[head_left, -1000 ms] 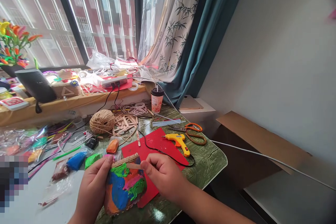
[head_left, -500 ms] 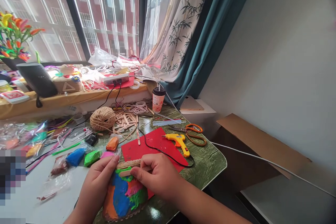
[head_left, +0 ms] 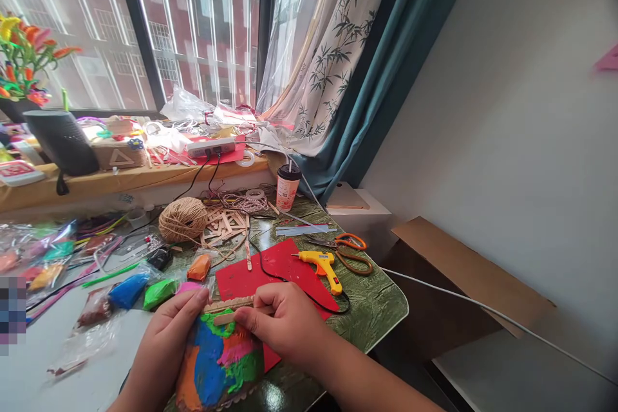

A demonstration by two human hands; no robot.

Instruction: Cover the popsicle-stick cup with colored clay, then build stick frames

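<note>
My left hand (head_left: pixel 161 341) grips the left edge of a panel covered in coloured clay (head_left: pixel 210 360), its thumb near the top corner. Blue, orange, green and pink patches cover the panel, and a scalloped, rope-like trim runs along its rim. Between the thumb and bent fingers of my right hand (head_left: pixel 284 318) is a wooden craft stick (head_left: pixel 224 318). The stick's rounded end lies across the green clay near the panel's top edge. My right fingers hide the stick's other part and the panel's upper right corner.
Beyond the panel lie a red sheet (head_left: pixel 241 277), a yellow glue gun (head_left: pixel 321 264) and orange-handled scissors (head_left: pixel 352 251). Bagged clay (head_left: pixel 130 290) sits left, with a twine ball (head_left: pixel 183 219) behind. A lidded paper cup (head_left: pixel 288 187) stands at the back. A black cord crosses the red sheet.
The whole view has shifted slightly, so the table things sit a little further left. Both hands keep their hold; the stick stays on the green clay near the top edge.
</note>
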